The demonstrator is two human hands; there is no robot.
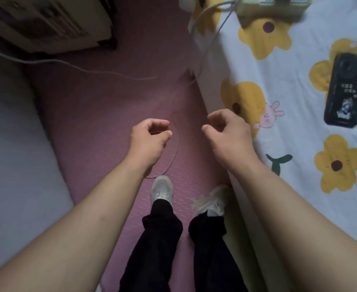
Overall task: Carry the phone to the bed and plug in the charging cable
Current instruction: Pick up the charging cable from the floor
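Two hands are held over the pink floor mat (101,106) beside the bed (295,85). Left hand (149,139) pinches a thin charging cable (174,152) between thumb and fingers. Right hand (229,131) is half-curled and holds nothing. Phone (345,89) lies face down on the flowered bedsheet, near a power strip (272,6).

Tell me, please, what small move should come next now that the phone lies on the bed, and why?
Probably draw the thin cable pinched in the left hand up toward the phone. The phone lies face down on the bed with nothing plugged in, the right hand holds nothing, and the cable loops slack toward the floor.
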